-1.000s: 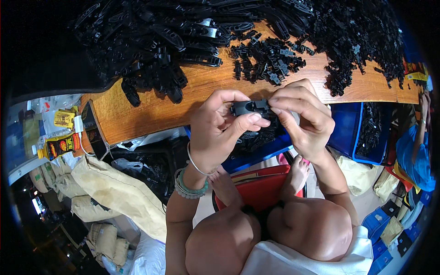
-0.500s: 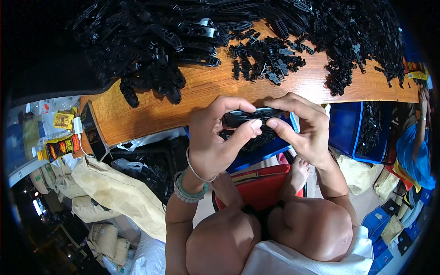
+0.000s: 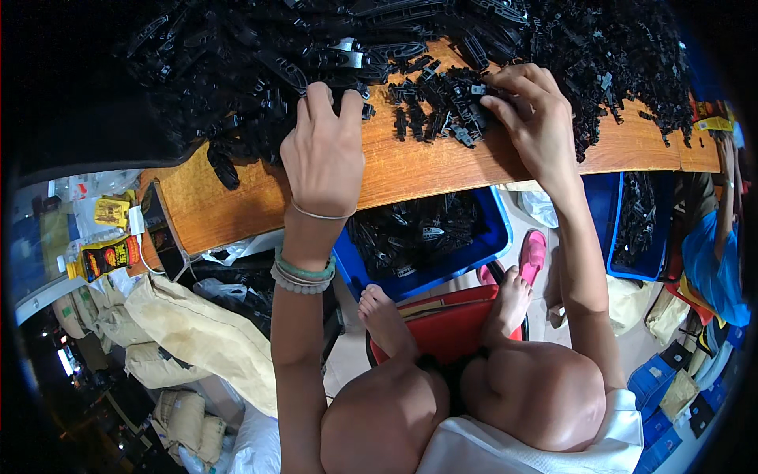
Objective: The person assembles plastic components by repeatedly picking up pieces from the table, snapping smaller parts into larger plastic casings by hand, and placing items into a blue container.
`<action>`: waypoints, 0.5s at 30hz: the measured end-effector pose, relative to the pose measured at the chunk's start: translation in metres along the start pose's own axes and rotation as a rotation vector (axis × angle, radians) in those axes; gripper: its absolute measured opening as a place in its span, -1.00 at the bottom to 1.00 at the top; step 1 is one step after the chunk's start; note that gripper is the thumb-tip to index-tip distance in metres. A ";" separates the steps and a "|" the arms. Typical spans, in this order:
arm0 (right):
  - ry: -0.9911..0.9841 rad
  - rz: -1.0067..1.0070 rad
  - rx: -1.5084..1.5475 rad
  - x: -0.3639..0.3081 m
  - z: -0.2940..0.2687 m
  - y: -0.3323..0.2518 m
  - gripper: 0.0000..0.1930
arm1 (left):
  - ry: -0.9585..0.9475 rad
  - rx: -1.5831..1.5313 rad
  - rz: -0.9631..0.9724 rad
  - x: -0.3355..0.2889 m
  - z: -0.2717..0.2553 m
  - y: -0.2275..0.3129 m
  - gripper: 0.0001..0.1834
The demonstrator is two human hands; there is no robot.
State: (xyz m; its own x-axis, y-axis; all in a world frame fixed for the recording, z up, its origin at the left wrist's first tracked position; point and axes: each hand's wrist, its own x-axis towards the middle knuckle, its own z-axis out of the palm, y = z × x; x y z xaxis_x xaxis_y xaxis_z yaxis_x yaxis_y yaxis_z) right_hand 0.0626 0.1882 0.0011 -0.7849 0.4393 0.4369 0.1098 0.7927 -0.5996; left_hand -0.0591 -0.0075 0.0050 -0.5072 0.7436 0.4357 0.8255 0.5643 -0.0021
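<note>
My left hand [image 3: 325, 154] reaches over a heap of long black plastic parts [image 3: 268, 67] at the back left of the table. Its fingers are spread and bend down onto the near parts; the thumb and fingertips are partly hidden. At a smaller pile of black plastic clips [image 3: 450, 103], right of the middle, is my right hand [image 3: 538, 114]. Its thumb and forefinger are apart beside a grey-black clip [image 3: 478, 90], and I see nothing held between them. Below the table edge, a blue bin [image 3: 499, 237] holds many black parts.
A big heap of small black clips [image 3: 624, 71] covers the table's back right. Under the wooden table [image 3: 245, 197] stands another blue bin [image 3: 604, 221]. A red stool [image 3: 450, 320] is between my legs. Sacks [image 3: 197, 332] lie at left; a person in blue [image 3: 711, 245] is far right.
Both hands have parted and moved up from the table's front edge. The black plastic part they held between them is no longer in them. The bin below now shows fully.
</note>
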 end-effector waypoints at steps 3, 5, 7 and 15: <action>-0.042 0.011 0.018 0.001 0.002 0.006 -0.87 | -0.016 -0.035 0.015 0.002 -0.003 -0.002 -0.76; -0.050 0.021 0.037 0.000 0.002 0.008 -0.87 | -0.028 -0.093 0.024 -0.002 -0.005 0.001 -0.74; 0.015 -0.074 0.043 -0.001 0.002 0.009 -0.91 | -0.037 -0.151 0.037 -0.007 -0.007 0.005 -0.73; 0.130 0.123 0.550 -0.022 -0.002 -0.015 -0.89 | 0.089 -1.184 -0.489 -0.029 -0.015 0.040 -0.75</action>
State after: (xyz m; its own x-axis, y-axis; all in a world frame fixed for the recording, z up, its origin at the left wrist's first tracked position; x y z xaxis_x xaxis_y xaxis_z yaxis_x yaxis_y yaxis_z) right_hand 0.0790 0.1673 0.0021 -0.7010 0.5905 0.3999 -0.1646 0.4116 -0.8964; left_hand -0.0077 -0.0126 0.0058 -0.8380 0.4980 0.2230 0.2978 0.0749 0.9517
